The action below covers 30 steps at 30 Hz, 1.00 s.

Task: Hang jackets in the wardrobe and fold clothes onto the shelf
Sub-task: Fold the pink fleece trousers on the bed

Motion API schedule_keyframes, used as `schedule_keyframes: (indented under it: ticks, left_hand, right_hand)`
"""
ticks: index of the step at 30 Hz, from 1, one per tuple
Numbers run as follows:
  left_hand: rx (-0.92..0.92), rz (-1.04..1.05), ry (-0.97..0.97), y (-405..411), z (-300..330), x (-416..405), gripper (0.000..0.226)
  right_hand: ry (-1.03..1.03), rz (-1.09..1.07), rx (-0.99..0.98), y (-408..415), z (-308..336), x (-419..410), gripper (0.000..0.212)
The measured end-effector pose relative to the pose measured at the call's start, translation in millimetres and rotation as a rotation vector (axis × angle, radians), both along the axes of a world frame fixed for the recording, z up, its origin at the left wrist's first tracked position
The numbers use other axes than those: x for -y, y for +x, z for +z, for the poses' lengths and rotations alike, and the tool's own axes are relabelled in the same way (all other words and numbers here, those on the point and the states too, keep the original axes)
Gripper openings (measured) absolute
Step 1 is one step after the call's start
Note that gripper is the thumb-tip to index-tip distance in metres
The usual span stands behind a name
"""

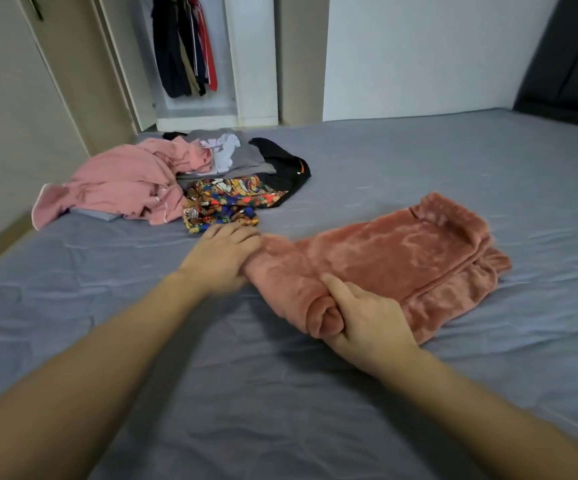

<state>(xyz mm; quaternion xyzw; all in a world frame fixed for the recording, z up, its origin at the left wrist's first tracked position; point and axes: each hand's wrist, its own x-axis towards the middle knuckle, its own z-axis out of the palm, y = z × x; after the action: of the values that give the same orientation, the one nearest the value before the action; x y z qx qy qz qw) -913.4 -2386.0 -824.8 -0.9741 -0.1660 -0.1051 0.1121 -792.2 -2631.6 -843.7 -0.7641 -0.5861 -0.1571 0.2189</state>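
A fuzzy salmon-pink garment (398, 258) lies on the grey bed sheet (211, 393), its near-left end rolled into a thick tube. My left hand (223, 258) grips the far end of that roll, fingers curled over it. My right hand (367, 317) holds the near end, thumb on top and fingers under the roll. Further back on the bed lies a heap of clothes: a pink garment (121, 185), a colourful cartoon-print piece (226, 204), a grey printed shirt (225, 152) and a black item (285, 168).
Behind the bed an open white wardrobe (252, 64) shows dark and red clothes hanging (185, 46). A beige door (83, 71) stands at the left, a dark headboard (571, 64) at the far right. The bed's left edge drops to the floor.
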Motion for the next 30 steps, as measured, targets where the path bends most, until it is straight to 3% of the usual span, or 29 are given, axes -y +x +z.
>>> schedule_keyframes:
  ticks: [3,6,8,12,14,16,19,22,25,27,30]
  left_hand:
    - [-0.168,0.222,-0.303,2,-6,-2,0.078]
    - [-0.187,0.174,-0.221,25,11,-4,0.063]
    - [-0.034,0.094,-0.249,48,33,-3,0.051]
    - [0.423,0.039,-0.875,115,82,17,0.042]
    - [0.432,0.021,-1.119,158,94,29,0.053]
    - [0.341,0.041,-1.223,203,99,43,0.062]
    - [0.111,0.091,-1.219,265,92,68,0.037]
    - [0.065,0.105,-1.028,319,74,91,0.034]
    - [0.139,0.105,-0.891,355,39,107,0.033]
    - [0.079,0.177,-0.803,365,14,108,0.039]
    - [0.043,0.274,-0.813,369,-7,101,0.045]
  right_hand:
    - [-0.135,-0.015,-0.020,-3,-6,-2,0.071]
    - [-0.012,0.037,-0.137,7,2,3,0.056]
    - [0.174,0.065,-0.427,24,15,9,0.037]
    - [0.677,-0.018,-0.803,73,36,24,0.021]
    - [0.871,-0.096,-0.921,102,41,33,0.026]
    - [0.997,-0.173,-1.061,133,42,42,0.042]
    - [1.121,-0.251,-1.240,172,36,54,0.053]
    - [1.107,-0.486,-1.325,200,22,64,0.058]
    - [0.942,-0.632,-1.528,228,-3,71,0.057]
    - [0.785,-0.632,-1.687,238,-18,72,0.064]
    - [0.738,-0.686,-1.729,245,-24,62,0.068]
